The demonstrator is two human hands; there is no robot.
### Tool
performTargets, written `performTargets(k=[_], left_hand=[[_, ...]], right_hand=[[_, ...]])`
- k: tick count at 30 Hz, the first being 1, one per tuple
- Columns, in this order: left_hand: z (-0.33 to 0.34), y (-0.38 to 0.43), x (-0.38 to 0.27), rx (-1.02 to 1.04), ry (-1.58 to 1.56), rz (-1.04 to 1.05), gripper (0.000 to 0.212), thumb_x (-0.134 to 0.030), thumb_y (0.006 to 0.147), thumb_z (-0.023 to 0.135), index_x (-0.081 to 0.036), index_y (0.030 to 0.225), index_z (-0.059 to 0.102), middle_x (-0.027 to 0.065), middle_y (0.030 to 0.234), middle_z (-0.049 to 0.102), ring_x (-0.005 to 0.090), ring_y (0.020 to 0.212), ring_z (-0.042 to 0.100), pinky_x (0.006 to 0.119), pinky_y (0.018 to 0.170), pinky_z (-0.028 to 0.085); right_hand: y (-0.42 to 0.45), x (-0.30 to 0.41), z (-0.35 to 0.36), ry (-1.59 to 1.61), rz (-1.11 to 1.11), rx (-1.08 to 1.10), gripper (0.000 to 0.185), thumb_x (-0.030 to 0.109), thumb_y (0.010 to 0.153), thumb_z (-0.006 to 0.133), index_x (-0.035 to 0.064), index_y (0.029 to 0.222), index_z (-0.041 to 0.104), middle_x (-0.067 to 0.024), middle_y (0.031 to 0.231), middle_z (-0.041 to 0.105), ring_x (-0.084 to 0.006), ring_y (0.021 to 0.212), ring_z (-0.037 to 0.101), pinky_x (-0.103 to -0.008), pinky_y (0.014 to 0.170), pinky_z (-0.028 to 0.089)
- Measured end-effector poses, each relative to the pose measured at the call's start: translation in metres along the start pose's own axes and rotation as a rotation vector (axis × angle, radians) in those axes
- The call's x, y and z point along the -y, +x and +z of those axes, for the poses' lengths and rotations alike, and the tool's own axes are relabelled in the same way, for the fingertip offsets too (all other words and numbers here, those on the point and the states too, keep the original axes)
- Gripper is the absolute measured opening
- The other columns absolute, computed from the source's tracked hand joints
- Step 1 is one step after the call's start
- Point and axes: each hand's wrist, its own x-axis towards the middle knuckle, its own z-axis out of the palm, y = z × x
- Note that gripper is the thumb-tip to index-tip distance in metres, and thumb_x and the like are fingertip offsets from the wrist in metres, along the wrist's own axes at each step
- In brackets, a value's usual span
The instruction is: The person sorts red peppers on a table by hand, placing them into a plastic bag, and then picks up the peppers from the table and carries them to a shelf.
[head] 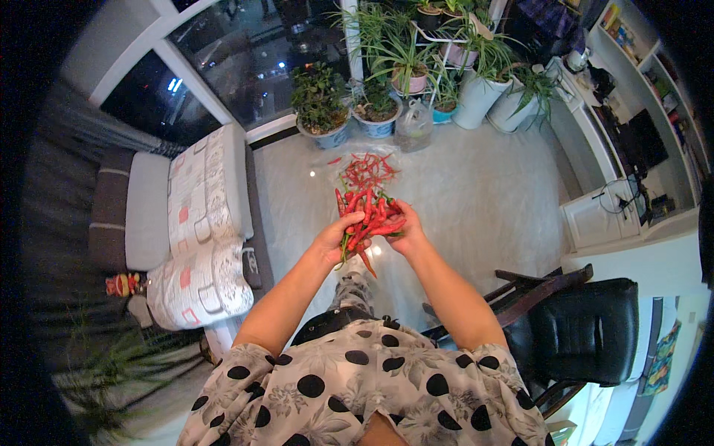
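Observation:
A heap of red chili peppers (366,219) with green stems rests across both my hands, held out in front of my body. My left hand (338,237) grips the heap from the left, its thumb lying over the peppers. From the right, my right hand (407,227) cups the same heap, with fingers partly hidden beneath it. Beyond the hands, more red chili peppers (371,169) are spread on a clear plastic sheet (390,149) on the floor.
Potted plants (329,120) and a clear plastic bag (414,125) stand along the window. On the left is a sofa with a patterned cover (195,189). A black armchair (583,334) stands on the right, near a white cabinet (594,220).

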Motion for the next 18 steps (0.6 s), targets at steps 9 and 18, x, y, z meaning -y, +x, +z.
performTargets(k=[9, 18], left_hand=[[-0.069, 0.213, -0.149, -0.081, 0.200, -0.218, 0.026, -0.023, 0.085, 0.070, -0.008, 0.106, 0.064, 0.0062, 0.096, 0.069, 0.0176, 0.077, 0.065, 0.036, 0.063, 0.056], [-0.145, 0.371, -0.173, -0.334, 0.420, -0.201, 0.032, -0.020, 0.083, 0.074, -0.008, 0.109, 0.060, 0.0061, 0.095, 0.067, 0.0229, 0.086, 0.067, 0.043, 0.073, 0.057]], right_hand=[[0.127, 0.042, -0.022, -0.194, -0.139, -0.371, 0.037, 0.029, 0.094, 0.059, -0.0013, 0.114, 0.051, -0.0222, 0.114, 0.062, -0.0309, 0.114, 0.056, -0.0418, 0.101, 0.046], [0.052, 0.026, -0.064, 0.138, -0.154, -0.578, 0.029, 0.019, 0.095, 0.056, -0.0009, 0.117, 0.053, -0.0204, 0.113, 0.063, -0.0318, 0.107, 0.062, -0.0403, 0.097, 0.050]])
